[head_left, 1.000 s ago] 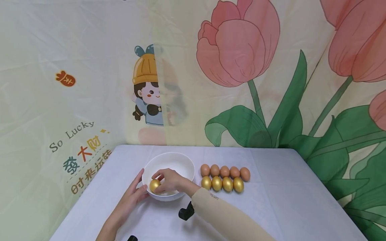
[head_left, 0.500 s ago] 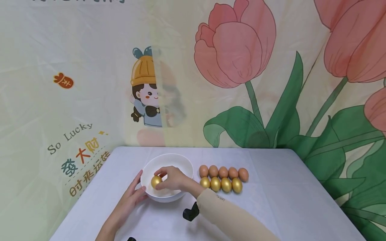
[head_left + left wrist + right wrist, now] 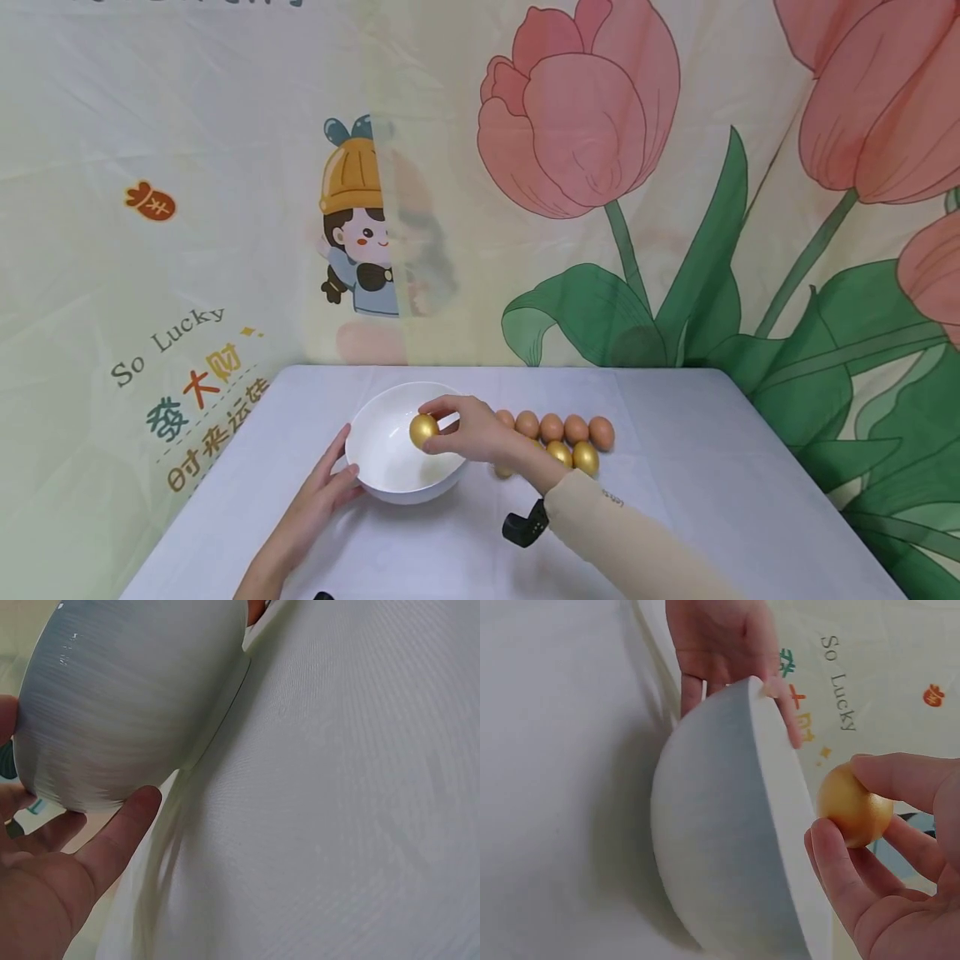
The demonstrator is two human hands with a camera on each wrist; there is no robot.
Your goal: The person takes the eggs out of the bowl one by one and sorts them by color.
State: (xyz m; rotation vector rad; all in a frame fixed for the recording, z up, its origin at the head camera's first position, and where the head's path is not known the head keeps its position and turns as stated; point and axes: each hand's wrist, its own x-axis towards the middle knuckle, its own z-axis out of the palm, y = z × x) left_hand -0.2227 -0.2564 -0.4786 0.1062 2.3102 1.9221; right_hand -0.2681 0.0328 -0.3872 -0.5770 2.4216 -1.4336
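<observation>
In the head view, my right hand pinches a gold egg between thumb and fingertips, over the right part of a white bowl. From the right wrist, this gold egg shows just beyond the bowl's rim. My left hand rests against the bowl's left side, fingers fairly straight and spread. The left wrist view has its thumb touching the outer wall of the bowl, whose foot stands on the white cloth.
Right of the bowl, a row of several brown eggs lies behind a row of gold eggs, partly hidden by my right hand and wrist. A white cloth covers the table. A printed curtain hangs behind it.
My right hand has lifted the gold egg from low in the bowl's left side, up and to the right. The left hand has stayed at the bowl.
</observation>
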